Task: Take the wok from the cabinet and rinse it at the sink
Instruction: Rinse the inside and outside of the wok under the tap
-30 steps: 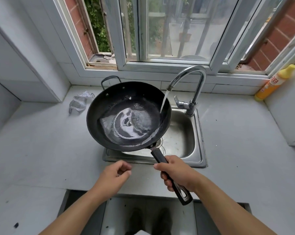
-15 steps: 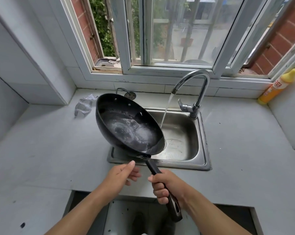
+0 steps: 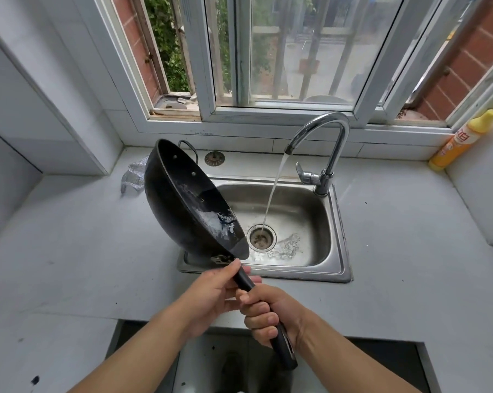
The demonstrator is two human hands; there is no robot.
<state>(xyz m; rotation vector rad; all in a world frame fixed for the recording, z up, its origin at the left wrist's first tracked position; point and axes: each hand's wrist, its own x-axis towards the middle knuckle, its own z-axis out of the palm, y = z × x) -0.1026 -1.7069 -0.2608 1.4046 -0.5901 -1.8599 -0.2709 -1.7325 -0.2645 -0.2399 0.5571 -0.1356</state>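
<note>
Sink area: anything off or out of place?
The faucet runs straight into the sink drain, missing the wok, which is tipped steeply on edge. The sink strainer plug lies on the counter behind.

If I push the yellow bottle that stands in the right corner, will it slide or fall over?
The yellow bottle is tall and narrow and already leans against the wall, so a push high up would probably tip it rather than slide it. It looks like plastic, so likely light unless full. How full it is cannot be seen.
</note>
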